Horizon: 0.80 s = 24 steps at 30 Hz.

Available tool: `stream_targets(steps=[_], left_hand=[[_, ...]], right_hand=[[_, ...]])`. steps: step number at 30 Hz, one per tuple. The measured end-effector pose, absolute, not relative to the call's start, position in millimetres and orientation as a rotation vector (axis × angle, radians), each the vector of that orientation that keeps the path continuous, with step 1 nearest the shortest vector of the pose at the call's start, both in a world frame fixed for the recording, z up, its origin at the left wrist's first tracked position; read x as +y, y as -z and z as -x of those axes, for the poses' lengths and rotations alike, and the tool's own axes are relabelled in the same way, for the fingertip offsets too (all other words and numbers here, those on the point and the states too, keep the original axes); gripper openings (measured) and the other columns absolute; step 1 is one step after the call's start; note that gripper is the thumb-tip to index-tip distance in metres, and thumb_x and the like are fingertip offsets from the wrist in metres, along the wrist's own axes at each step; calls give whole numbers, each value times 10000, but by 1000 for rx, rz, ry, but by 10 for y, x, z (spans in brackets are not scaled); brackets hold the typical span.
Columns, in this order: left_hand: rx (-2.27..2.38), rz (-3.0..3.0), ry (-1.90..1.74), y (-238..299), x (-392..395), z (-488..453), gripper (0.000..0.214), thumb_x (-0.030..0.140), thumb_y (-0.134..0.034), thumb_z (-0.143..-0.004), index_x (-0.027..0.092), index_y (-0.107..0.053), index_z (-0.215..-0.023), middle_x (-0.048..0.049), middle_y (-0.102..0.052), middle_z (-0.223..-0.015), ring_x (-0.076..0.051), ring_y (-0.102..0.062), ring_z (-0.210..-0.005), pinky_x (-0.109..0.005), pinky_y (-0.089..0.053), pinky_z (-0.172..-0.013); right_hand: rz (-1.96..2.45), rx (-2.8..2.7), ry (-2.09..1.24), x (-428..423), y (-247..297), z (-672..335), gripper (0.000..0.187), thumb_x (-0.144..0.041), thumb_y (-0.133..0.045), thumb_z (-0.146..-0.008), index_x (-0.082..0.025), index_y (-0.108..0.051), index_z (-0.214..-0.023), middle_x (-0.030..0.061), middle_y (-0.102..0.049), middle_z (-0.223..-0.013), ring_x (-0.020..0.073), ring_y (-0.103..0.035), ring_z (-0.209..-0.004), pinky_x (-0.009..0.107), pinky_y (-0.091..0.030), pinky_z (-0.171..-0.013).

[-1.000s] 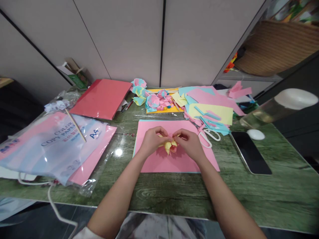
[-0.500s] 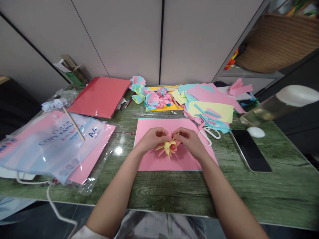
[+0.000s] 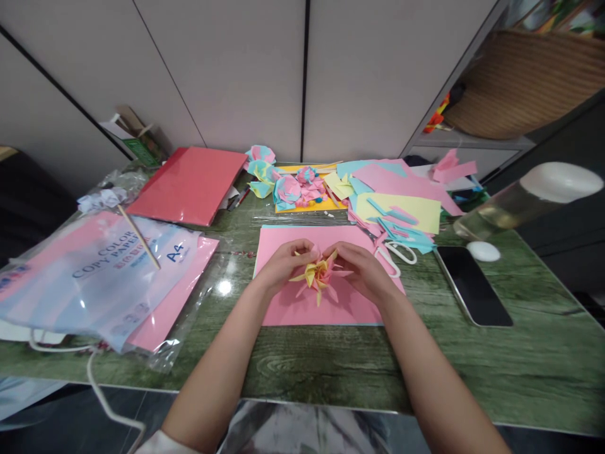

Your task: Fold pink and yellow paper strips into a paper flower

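Between both hands is a paper flower [image 3: 319, 275] with pointed pink and yellow petals, held just above a stack of pink paper [image 3: 297, 310]. My left hand [image 3: 289, 265] pinches its far left side, thumb and fingers closed on the petals. On the right side, my right hand [image 3: 363, 268] has its fingers curled round the far petals. Parts of the flower's back are hidden behind the fingers. White-handled scissors [image 3: 390, 258] lie to the right of my right hand, their blades partly under paper scraps.
A phone [image 3: 472, 285], a white oval object [image 3: 483, 251] and a tilted-looking clear bottle [image 3: 505, 202] stand right. Behind are paper scraps [image 3: 416, 214] and finished paper flowers [image 3: 288, 189]. Left lie a red folder [image 3: 189, 183] and a copy paper bag [image 3: 108, 271] with a stick [image 3: 139, 236].
The paper flower has turned and tipped so that its centre and more pink petals show. My right hand's fingers have shifted slightly outward along it. Both hands still hold it.
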<state>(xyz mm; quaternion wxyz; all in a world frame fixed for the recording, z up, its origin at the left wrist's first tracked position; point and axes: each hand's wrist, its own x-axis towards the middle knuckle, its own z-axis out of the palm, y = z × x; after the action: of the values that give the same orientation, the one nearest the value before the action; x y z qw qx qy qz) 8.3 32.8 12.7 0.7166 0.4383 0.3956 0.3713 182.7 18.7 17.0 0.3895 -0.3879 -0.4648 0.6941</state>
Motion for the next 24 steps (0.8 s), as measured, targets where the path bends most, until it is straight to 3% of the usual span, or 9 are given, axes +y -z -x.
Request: stream_targets(steps=[9, 24], left_hand=[[861, -989, -899, -143, 275, -123, 255, 359, -692, -609, 159, -563, -700, 23, -502, -649, -77, -472, -557, -196, -365, -532], [807, -986, -960, -116, 257, -148, 242, 339, -670, -664, 146, -529, -705, 38, -501, -620, -63, -451, -538, -185, -333, -527]], right_hand=[[975, -1292, -1695, 193, -65, -1786, 194, -392, -553, -747, -198, -536, -747, -14, -522, -722, 112, -510, -643, 231, -428, -615], [855, -1327, -1740, 208, -61, -1821, 129, -314, -551, -796, -188, -557, -767, -14, -509, -734, 99, -492, -659, 230, -412, -631]])
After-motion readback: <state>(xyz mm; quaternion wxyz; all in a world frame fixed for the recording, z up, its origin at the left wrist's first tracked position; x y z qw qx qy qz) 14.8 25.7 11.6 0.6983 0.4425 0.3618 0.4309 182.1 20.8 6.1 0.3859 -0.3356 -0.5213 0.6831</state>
